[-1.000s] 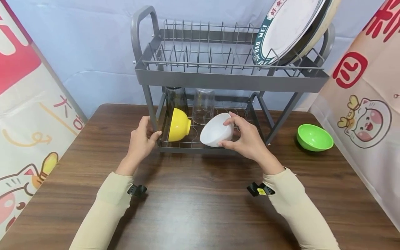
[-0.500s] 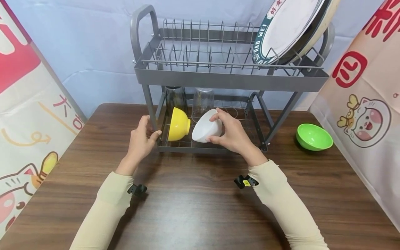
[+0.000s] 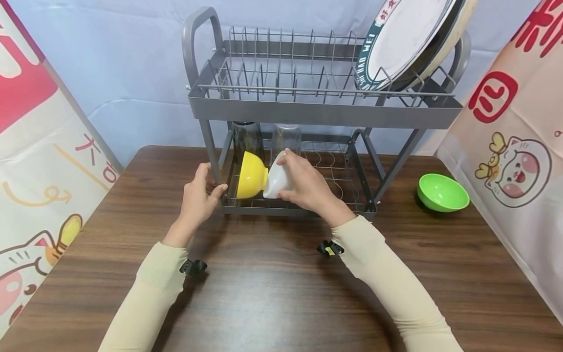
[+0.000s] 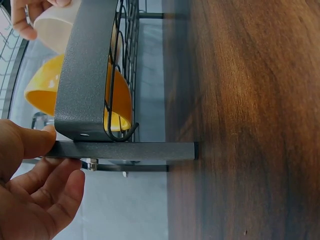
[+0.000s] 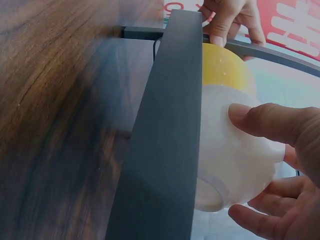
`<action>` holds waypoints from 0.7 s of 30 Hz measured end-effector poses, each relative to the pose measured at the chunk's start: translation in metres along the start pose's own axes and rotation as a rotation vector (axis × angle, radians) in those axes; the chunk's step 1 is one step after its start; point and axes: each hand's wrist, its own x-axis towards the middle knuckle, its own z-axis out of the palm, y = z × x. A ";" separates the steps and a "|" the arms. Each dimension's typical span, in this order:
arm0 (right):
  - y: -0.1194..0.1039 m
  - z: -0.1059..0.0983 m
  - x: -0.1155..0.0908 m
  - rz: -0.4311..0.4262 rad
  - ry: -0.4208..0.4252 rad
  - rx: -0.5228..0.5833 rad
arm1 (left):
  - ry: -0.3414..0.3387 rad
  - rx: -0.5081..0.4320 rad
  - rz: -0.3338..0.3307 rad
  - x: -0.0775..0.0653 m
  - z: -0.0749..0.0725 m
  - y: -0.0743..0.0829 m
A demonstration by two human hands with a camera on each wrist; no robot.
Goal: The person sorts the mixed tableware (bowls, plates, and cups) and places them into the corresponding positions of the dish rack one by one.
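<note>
My right hand (image 3: 305, 186) grips a white bowl (image 3: 276, 181) by its sides, thumb on one side and fingers on the other. The bowl is tipped on its side on the lower tier of a grey dish rack (image 3: 325, 115). Its opening faces the base of a yellow bowl (image 3: 251, 176), which stands on edge at the tier's left end. In the right wrist view the white bowl (image 5: 237, 150) overlaps the yellow one. My left hand (image 3: 200, 195) pinches the rack's front left leg (image 4: 125, 150) between thumb and fingers.
Behind the bowls stand two upside-down glasses, a dark one (image 3: 247, 139) and a clear one (image 3: 287, 137). Plates (image 3: 404, 44) lean in the upper tier at right. A green bowl (image 3: 443, 193) sits on the wooden table (image 3: 264, 293) right of the rack.
My right hand has moved left along the lower tier with the white bowl, tilting it more upright and bringing it up against the yellow bowl. The left hand stays at the rack leg.
</note>
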 end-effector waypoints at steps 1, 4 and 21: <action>-0.001 0.001 0.001 -0.003 0.002 -0.006 | 0.000 0.000 0.002 0.000 0.000 0.000; -0.004 0.004 0.002 -0.020 0.011 -0.006 | -0.003 -0.003 0.004 0.000 0.000 0.000; -0.015 0.013 0.013 -0.211 0.029 -0.174 | 0.008 -0.001 0.017 0.000 0.001 -0.002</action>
